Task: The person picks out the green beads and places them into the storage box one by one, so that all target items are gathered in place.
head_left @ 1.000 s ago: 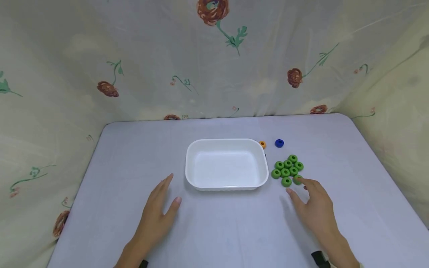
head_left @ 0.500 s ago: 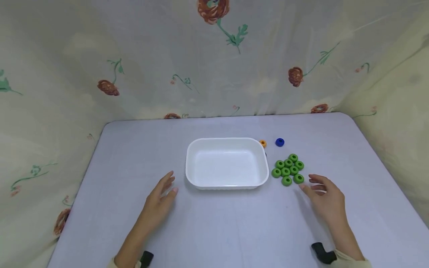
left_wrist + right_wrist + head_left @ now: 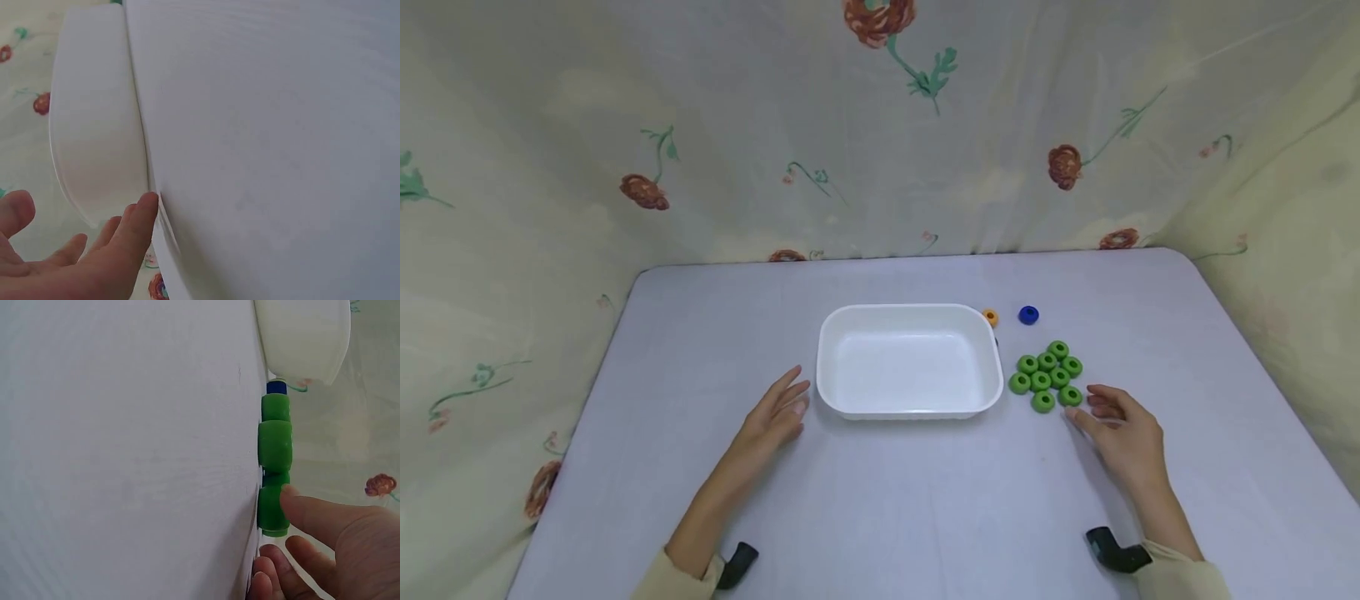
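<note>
A white rectangular tray (image 3: 910,414) stands in the middle of the table, with nothing inside it. My left hand (image 3: 767,425) is beside its left end, fingers loosely extended and holding nothing. In the left wrist view the tray's side wall (image 3: 100,112) rises beyond the fingertips (image 3: 147,203). To the right of the tray lies a cluster of several small green rings (image 3: 1042,408). My right hand (image 3: 1123,437) hovers by the nearest green ring (image 3: 1070,402), thumb and fingers loosely bent with nothing held. In the right wrist view the thumb overlaps a green ring (image 3: 271,509); contact is unclear.
Behind the green cluster sits a blue ring (image 3: 1028,321). An orange ring (image 3: 991,323) is at the tray's back right corner, partly hidden. A small dark edge shows beside the tray's right side. Floral cloth (image 3: 745,125) hangs behind the table (image 3: 880,508).
My left hand has moved forward and right, closer to the tray. My right hand has drawn back rightward from the nearest green ring, then shifted slightly left again. Tray and rings appear to stay put.
</note>
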Tool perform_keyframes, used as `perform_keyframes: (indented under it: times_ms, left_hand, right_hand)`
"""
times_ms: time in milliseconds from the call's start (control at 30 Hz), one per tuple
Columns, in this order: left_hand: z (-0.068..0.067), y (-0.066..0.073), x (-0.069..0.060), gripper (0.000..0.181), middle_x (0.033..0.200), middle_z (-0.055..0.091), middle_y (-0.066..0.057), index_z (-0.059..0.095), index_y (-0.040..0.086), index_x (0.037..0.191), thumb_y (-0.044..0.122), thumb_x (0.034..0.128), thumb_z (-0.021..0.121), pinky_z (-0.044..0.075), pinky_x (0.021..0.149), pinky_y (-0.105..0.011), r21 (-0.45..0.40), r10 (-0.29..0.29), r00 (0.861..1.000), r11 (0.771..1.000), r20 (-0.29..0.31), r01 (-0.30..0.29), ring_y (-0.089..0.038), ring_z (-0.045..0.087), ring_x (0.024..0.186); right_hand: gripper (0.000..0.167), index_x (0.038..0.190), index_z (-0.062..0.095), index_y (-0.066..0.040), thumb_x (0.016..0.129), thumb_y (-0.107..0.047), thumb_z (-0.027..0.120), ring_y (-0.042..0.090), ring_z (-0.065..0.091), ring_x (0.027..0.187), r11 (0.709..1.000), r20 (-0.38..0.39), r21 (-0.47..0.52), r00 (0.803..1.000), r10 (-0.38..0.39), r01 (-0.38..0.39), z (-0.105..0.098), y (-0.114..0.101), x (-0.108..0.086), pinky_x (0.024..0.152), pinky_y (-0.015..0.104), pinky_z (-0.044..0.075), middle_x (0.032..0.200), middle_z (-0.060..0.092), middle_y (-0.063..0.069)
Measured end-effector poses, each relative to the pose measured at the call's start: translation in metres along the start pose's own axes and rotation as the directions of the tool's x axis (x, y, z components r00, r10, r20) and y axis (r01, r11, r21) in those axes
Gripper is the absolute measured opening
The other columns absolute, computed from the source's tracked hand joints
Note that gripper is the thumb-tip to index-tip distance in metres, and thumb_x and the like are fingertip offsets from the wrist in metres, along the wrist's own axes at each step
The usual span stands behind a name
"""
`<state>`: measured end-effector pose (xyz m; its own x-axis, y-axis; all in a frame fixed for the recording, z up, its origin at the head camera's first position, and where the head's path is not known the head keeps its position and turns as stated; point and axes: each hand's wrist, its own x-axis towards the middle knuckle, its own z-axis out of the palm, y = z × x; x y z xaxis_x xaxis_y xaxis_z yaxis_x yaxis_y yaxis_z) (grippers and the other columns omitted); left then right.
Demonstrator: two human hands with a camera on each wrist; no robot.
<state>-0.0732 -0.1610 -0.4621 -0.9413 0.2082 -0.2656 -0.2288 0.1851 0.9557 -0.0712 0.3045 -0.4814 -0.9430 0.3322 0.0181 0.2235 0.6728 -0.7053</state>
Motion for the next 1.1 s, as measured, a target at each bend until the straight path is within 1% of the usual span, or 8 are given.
perform_keyframes:
  times_ms: [67,200,300,433,600,733,867,1100]
  left_hand:
    - [0.002,0.001,0.002,0.063,0.165,0.031,-0.007,0.02,0.026,0.161,0.03,0.1055,0.05,0.04,0.121,-0.051,-0.017,0.022,1.0,1.0,0.011,-0.022,-0.029,0.032,0.153]
    - [0.008,0.004,0.008,0.065,0.166,0.028,-0.009,0.019,0.024,0.162,0.025,0.1049,0.052,0.039,0.12,-0.05,-0.024,0.074,0.997,0.997,0.014,-0.074,-0.03,0.031,0.153]
    - [0.014,0.006,0.013,0.064,0.166,0.028,-0.011,0.021,0.022,0.161,0.021,0.1047,0.052,0.039,0.12,-0.05,-0.028,0.106,0.994,0.994,-0.005,-0.106,-0.03,0.032,0.153]
    - [0.022,0.009,0.021,0.063,0.166,0.026,-0.011,0.022,0.02,0.161,0.016,0.1051,0.05,0.04,0.12,-0.046,-0.047,0.125,0.992,0.991,-0.027,-0.127,-0.03,0.033,0.152]
    - [0.027,0.011,0.028,0.062,0.167,0.026,-0.009,0.023,0.019,0.161,0.016,0.1051,0.05,0.038,0.119,-0.033,-0.072,0.118,0.99,0.99,-0.073,-0.123,-0.026,0.032,0.153]
    - [0.03,0.011,0.031,0.063,0.167,0.026,-0.008,0.024,0.018,0.16,0.013,0.1043,0.051,0.036,0.119,-0.027,-0.097,0.118,0.989,0.987,-0.093,-0.127,-0.023,0.031,0.153]
    - [0.03,0.011,0.033,0.066,0.168,0.022,-0.005,0.02,0.019,0.161,0.013,0.1037,0.051,0.032,0.123,-0.029,-0.088,0.115,0.99,0.988,-0.085,-0.123,-0.021,0.027,0.155]
    - [0.03,0.009,0.035,0.068,0.168,0.022,-0.003,0.02,0.018,0.162,0.012,0.103,0.053,0.03,0.124,-0.031,-0.102,0.097,0.991,0.989,-0.097,-0.107,-0.019,0.025,0.156]
  right_hand:
    - [0.047,0.13,0.064,-0.003,0.089,-0.021,0.077,-0.013,0.049,0.085,1.0,-0.003,0.004,1.0,-0.001,0.001,0.001,0.0,0.002,0.072,-0.003,0.042,0.118,0.07,0.019]
    - [0.045,0.128,0.065,-0.004,0.088,-0.02,0.077,-0.013,0.049,0.082,1.0,-0.013,0.027,1.0,-0.004,0.004,0.005,0.002,0.004,0.071,-0.002,0.042,0.115,0.07,0.018]
    - [0.044,0.127,0.066,-0.004,0.088,-0.02,0.078,-0.012,0.049,0.082,0.999,-0.013,0.032,1.0,-0.007,0.007,0.007,0.002,0.005,0.07,0.0,0.043,0.114,0.07,0.018]
    - [0.045,0.128,0.066,-0.005,0.088,-0.022,0.078,-0.012,0.048,0.081,1.0,-0.013,0.004,1.0,-0.008,0.008,0.008,0.001,0.005,0.068,0.001,0.042,0.113,0.07,0.017]
    - [0.043,0.127,0.066,-0.006,0.088,-0.022,0.077,-0.01,0.048,0.081,1.0,-0.013,-0.018,1.0,-0.018,0.018,0.009,0.0,0.007,0.065,0.005,0.041,0.113,0.071,0.018]
    - [0.042,0.126,0.067,-0.007,0.089,-0.023,0.077,-0.01,0.047,0.08,0.999,-0.009,-0.034,1.0,-0.027,0.026,0.008,0.0,0.008,0.064,0.006,0.042,0.113,0.071,0.018]
    - [0.041,0.125,0.067,-0.006,0.088,-0.022,0.077,-0.011,0.047,0.079,0.998,-0.016,-0.045,0.999,-0.044,0.043,0.008,0.0,0.008,0.064,0.006,0.041,0.111,0.072,0.018]
    - [0.042,0.125,0.068,-0.004,0.088,-0.021,0.078,-0.006,0.049,0.08,0.997,-0.019,-0.056,0.998,-0.061,0.06,0.009,0.001,0.008,0.063,0.007,0.041,0.11,0.072,0.019]
